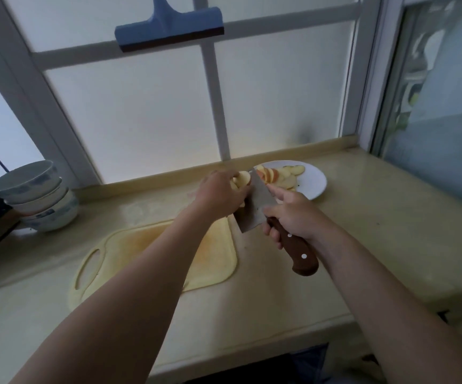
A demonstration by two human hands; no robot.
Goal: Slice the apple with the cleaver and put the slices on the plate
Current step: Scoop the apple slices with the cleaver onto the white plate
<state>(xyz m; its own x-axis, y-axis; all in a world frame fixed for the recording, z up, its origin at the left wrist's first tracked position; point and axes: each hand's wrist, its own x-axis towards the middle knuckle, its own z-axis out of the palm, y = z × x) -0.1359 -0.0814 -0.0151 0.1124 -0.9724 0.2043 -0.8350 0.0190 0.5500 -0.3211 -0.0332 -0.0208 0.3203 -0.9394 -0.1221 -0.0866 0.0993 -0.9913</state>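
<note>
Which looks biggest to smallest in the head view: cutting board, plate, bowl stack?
1. cutting board, clearly largest, even partly hidden.
2. bowl stack.
3. plate, which sits farther from the camera, so its true size against the bowls is unsure.

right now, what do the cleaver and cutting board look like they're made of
Cleaver blade: likely steel, dull grey sheen. Cleaver handle: probably wood, glossy reddish-brown with pale rivets. Cutting board: seemingly plastic, matte yellow, thin, with a moulded handle slot.
</note>
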